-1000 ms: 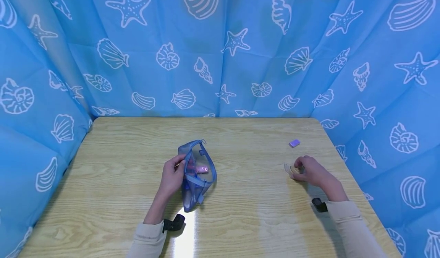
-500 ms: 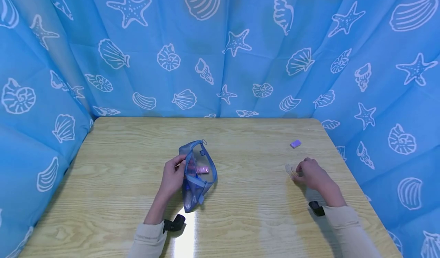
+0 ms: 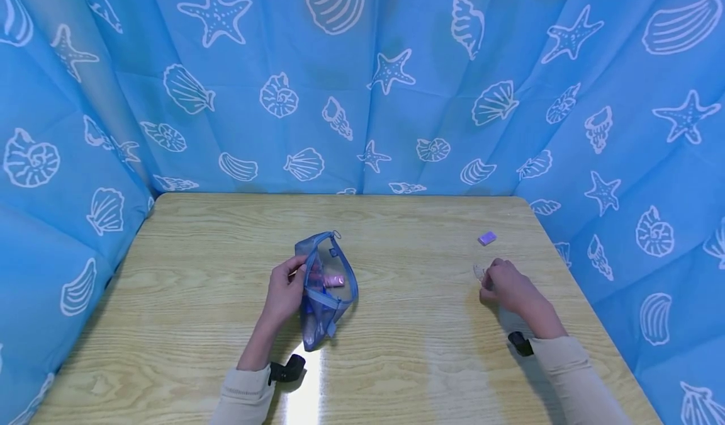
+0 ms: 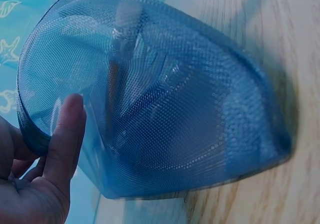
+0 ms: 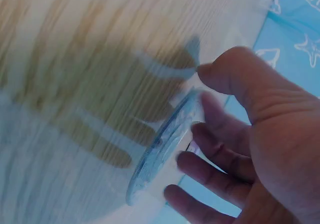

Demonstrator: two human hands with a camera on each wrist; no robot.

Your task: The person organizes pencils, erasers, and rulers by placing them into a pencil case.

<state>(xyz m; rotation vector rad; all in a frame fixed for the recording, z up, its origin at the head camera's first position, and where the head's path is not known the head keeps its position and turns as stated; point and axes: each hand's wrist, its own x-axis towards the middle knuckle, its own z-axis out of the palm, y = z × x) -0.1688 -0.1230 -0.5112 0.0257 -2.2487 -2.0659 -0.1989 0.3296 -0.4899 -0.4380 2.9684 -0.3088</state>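
My left hand (image 3: 285, 291) pinches the left rim of a blue mesh zip pouch (image 3: 325, 311) between thumb and fingers. The pouch's mouth gapes, and a pink shiny tube (image 3: 334, 281) lies inside. In the left wrist view, the thumb presses on the mesh pouch (image 4: 170, 119), its other contents blurred. At the right of the table, my right hand (image 3: 511, 288) has its fingers curled at a clear thing (image 3: 479, 272), mostly hidden in the head view. From the right wrist it is a thin, clear disc (image 5: 165, 144), tilted, with the fingertips along its far side.
A small purple block (image 3: 487, 238) lies on the wooden table (image 3: 408, 324), beyond the right hand. Blue curtains (image 3: 362, 97) with white shells and starfish enclose the back and sides. A black wrist camera (image 3: 287, 368) sits on the left wrist.
The right hand's fingers have drawn closer together over the clear disc, and less of it shows. It has turned slightly. The left hand and the pouch have stayed put.
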